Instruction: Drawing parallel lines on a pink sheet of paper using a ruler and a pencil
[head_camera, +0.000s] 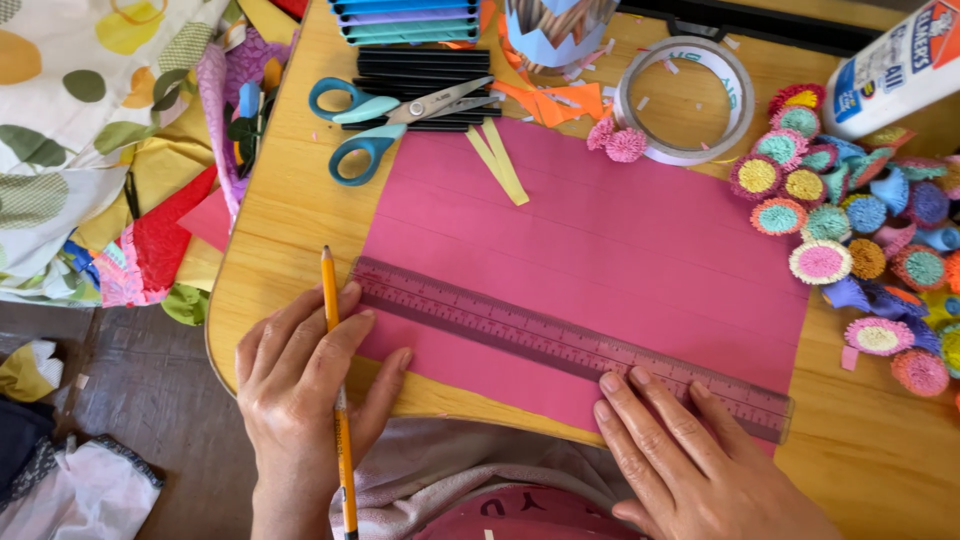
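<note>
Running slantwise across the pink paper sheet (600, 240), the clear ruler (560, 343) has its long axis laid from the upper left, near the sheet's left edge, down to the lower right, where its end reaches just past the sheet's right edge onto the wooden table (880, 450). It is seen as a see-through strip tinted pink by the paper beneath, with fine graduation marks along both edges. It is pinned flat at both ends: the left hand (300, 385) is spread over its left end with the fingers pressed down, and a yellow pencil (337, 390) is held between those fingers, its tip pointing away from the person and its shaft running almost straight toward the body. The right hand (680, 455) is laid open, fingertips pressed on the ruler's lower edge near its right end; nothing is gripped by it. Faint ruled lines are visible across the sheet. Blue-handled scissors (390, 115) are lying beyond the sheet's far left corner, a tape roll (685, 100) further right, and paper flowers (840, 220) are heaped at the right.
</note>
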